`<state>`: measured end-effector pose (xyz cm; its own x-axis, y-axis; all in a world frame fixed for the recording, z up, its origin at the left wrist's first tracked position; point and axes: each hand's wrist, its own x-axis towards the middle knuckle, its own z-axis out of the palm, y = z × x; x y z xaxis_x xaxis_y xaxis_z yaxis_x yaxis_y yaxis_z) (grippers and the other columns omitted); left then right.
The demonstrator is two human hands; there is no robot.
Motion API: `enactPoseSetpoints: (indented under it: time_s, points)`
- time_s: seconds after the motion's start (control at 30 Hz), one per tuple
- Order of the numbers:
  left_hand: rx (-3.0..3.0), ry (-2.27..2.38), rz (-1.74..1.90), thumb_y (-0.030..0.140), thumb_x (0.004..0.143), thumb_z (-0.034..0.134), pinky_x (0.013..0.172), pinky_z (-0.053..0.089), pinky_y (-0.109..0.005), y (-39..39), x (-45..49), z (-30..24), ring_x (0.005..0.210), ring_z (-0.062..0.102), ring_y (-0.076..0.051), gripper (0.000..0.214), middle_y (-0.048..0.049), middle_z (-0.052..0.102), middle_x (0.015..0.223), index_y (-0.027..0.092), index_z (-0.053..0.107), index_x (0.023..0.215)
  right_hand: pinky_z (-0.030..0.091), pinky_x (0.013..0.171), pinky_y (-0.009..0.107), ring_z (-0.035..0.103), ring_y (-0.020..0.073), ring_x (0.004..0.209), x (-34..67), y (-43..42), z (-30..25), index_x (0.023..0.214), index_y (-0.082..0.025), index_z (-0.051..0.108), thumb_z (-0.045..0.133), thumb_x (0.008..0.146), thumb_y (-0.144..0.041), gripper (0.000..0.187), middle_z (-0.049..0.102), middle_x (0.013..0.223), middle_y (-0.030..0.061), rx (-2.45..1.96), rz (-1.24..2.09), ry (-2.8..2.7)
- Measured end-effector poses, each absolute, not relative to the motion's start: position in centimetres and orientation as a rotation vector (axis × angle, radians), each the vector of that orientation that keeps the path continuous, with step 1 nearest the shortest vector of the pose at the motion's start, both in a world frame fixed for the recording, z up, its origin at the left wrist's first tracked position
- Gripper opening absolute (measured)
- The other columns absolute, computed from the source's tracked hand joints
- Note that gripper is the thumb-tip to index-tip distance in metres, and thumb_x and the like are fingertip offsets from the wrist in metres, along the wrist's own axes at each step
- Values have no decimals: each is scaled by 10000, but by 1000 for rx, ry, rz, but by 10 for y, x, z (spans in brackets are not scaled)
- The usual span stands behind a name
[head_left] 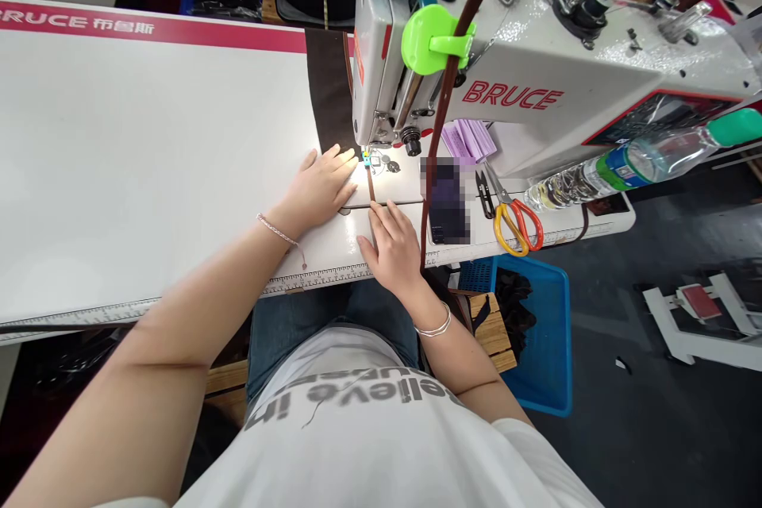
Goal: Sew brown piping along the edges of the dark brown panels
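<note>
Here we go: the left hand (318,190) and the right hand (390,246) are pressing down, fingers spread, on what looks like a pale panel (393,186), though glare is making it hard to tell. One narrow brown strip (370,184) is running under the presser foot (372,159) of one BRUCE sewing machine (506,87), between the hands. Two cutters are lying nearby: yellow-and-orange scissors (517,226) and black thread snips (485,194).
</note>
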<state>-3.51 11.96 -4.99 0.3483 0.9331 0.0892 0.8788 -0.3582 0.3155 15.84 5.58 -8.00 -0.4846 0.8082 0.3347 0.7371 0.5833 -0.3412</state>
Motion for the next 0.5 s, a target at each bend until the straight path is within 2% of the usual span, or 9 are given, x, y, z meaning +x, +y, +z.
enactPoseSetpoints:
  time_s: [0.33, 0.5]
  points:
    - [2425, 1647, 432, 381, 963, 315, 1127, 258, -554, 120, -38, -55, 1413, 334, -334, 448, -99, 459, 1476, 210, 521, 1323, 370, 1116, 522, 409, 340, 1371, 159, 56, -82, 1341, -114, 557, 421, 974, -384, 475, 566, 1382, 145, -1215, 213, -2331]
    - [2399, 1630, 456, 354, 958, 311, 1137, 262, -543, 118, -39, -55, 1410, 329, -330, 452, -115, 453, 1474, 175, 506, 1324, 381, 1110, 500, 443, 335, 1345, 158, 55, -82, 1303, -98, 587, 434, 971, -370, 455, 589, 1355, 146, -1210, 183, -2322]
